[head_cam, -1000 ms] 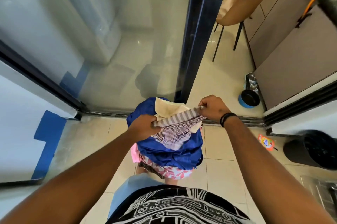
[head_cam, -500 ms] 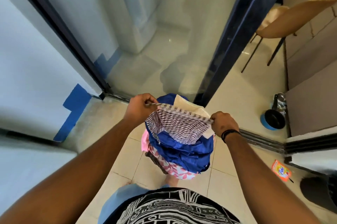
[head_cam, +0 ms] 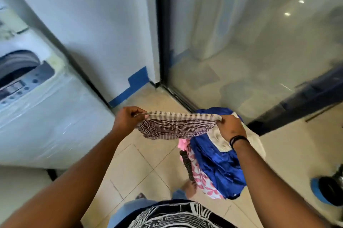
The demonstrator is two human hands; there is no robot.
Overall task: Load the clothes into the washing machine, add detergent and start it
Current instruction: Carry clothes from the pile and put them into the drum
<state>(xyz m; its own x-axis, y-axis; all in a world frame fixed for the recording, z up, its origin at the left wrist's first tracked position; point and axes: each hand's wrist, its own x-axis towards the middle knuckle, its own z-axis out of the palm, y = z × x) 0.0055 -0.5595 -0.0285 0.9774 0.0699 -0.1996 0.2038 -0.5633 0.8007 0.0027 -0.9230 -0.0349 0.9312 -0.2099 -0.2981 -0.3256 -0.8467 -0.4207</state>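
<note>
While the washing machine (head_cam: 37, 97) stands at the left with its round top opening showing dark and its control panel facing up, none of the load can be seen inside it, so by my reckoning the job is barely begun: clothes are yet to go in, then detergent, then the start button. No detergent shows anywhere from where I stand. To the right runs a glass door (head_cam: 250, 51) in a dark frame, and the tiled floor (head_cam: 141, 168) spreads beneath.

Next in size is the bundle of clothes (head_cam: 215, 162), blue satin over a pink flowered piece and a cream one, hanging in front of the person's body, right of the machine and well apart from it. Across its top a striped cloth (head_cam: 172, 127) is stretched flat between both hands.

Both arms reach forward and down, elbows bent. The left hand (head_cam: 126, 122) pinches one end of the striped cloth, fingers curled over its edge, nearest the machine. The right hand (head_cam: 230, 127), a dark band at its wrist, grips the other end above the bundle.
</note>
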